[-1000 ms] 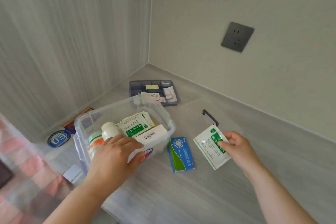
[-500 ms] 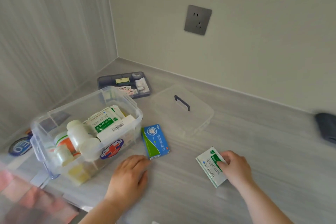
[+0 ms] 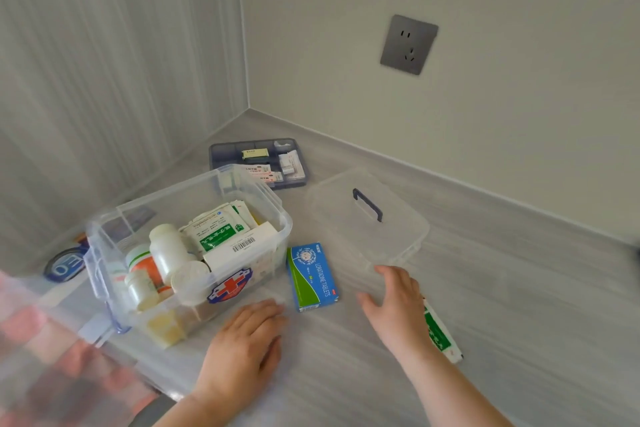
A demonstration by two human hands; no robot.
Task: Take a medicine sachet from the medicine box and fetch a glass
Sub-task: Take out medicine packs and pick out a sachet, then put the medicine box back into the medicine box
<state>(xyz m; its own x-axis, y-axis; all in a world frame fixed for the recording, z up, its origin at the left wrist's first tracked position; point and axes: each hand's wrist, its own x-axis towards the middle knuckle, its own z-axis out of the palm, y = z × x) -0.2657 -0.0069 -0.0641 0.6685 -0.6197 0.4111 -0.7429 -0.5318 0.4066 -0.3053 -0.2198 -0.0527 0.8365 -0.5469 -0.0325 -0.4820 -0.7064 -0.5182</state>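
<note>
The clear medicine box (image 3: 277, 215) with a red cross sticker stands open on the grey counter, holding white bottles, green-and-white sachets and a white carton. A green-and-white medicine sachet (image 3: 441, 333) lies flat on the counter, partly hidden under my right wrist. My right hand (image 3: 394, 305) hovers open above the counter, fingers spread, at the near edge of the clear lid (image 3: 367, 218). My left hand (image 3: 246, 347) rests palm down on the counter just in front of the box, holding nothing. No glass is in view.
A blue-and-green tablet carton (image 3: 311, 276) lies between the box and my right hand. A grey divided tray (image 3: 221, 152) with small packets sits in the corner. A wall socket (image 3: 408, 44) is on the right wall. A round blue sticker (image 3: 64, 265) lies left.
My right hand let go of the sachet on the counter and moved left toward the lid. My left hand left the box and rests on the counter in front of it.
</note>
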